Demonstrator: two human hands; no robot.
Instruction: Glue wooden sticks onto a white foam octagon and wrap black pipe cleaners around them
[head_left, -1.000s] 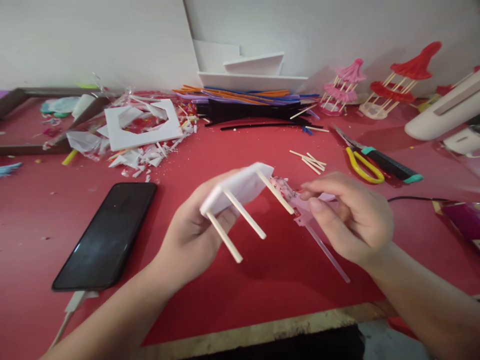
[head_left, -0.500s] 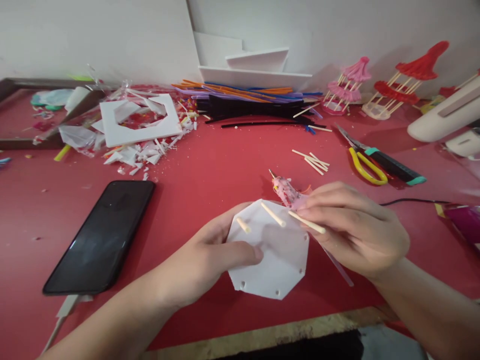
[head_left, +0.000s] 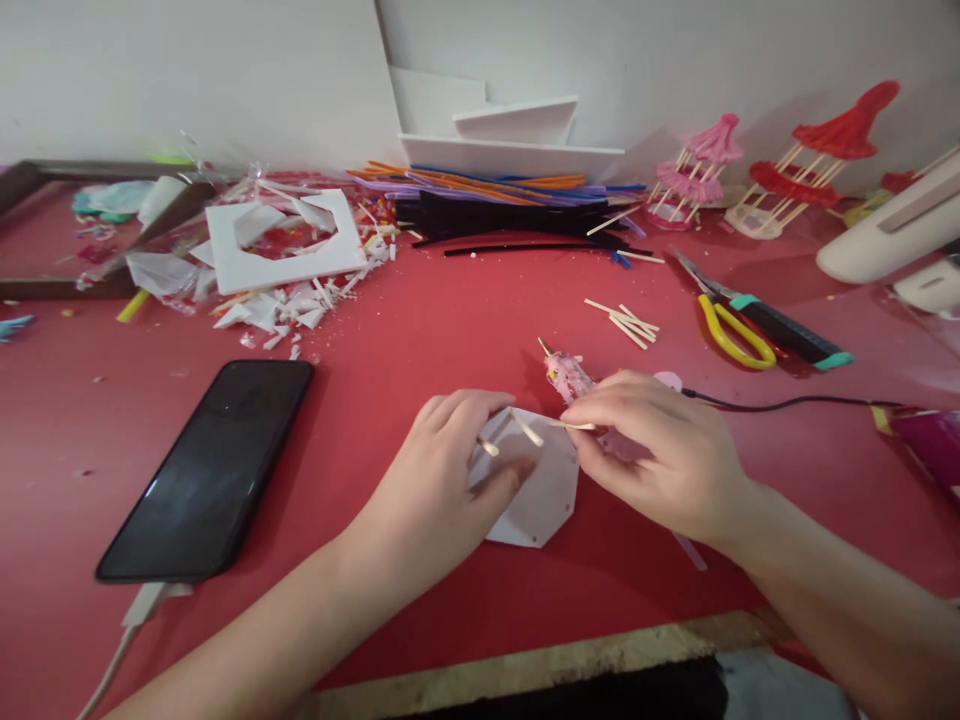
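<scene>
The white panel [head_left: 544,495] was at the near part of the red tabletop [head_left: 465,640], between the hands. Two sticks [head_left: 530,431] stood up from it, while at least two holes by its near edge were bare. The left hand [head_left: 442,465] had its grip on the panel; the right hand [head_left: 667,460] pinched a third stick [head_left: 576,426] at the panel's edge, whether seated or not could not be told. Beyond lay loose sticks [head_left: 631,328], then two tiered models [head_left: 694,180].
</scene>
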